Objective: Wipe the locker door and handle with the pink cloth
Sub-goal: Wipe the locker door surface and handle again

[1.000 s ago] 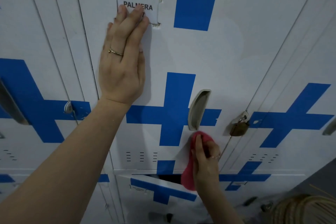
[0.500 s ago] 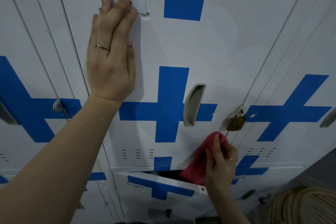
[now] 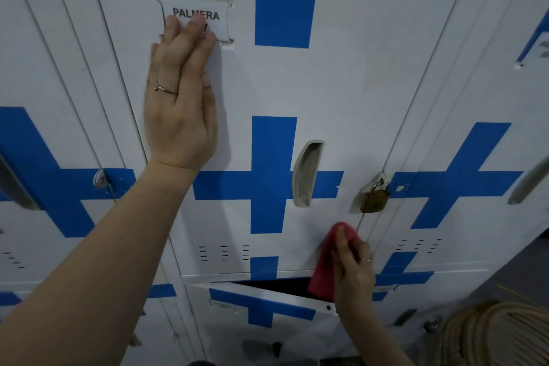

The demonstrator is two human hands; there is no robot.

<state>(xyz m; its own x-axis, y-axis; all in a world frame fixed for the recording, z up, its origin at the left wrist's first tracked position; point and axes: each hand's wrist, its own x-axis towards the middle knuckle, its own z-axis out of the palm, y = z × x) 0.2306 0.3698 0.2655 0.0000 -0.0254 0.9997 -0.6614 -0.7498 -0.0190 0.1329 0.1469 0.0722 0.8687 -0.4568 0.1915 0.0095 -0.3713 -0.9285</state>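
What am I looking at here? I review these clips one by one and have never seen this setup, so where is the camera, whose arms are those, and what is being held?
There is no machine here. A person wears one wide-angle camera on the head, so you see their own two bare arms reaching forward and the view bends at the edges.

In front is a bank of white metal lockers with blue crosses. The left hand lies flat and open on the locker door, its fingertips over a name label reading PALMERA. It holds nothing.

The right hand has its grip closed on the pink cloth, pressed low on the same door, below and to the right of the recessed handle and under a brass padlock at the door's edge. Below, a lower locker door stands slightly ajar.
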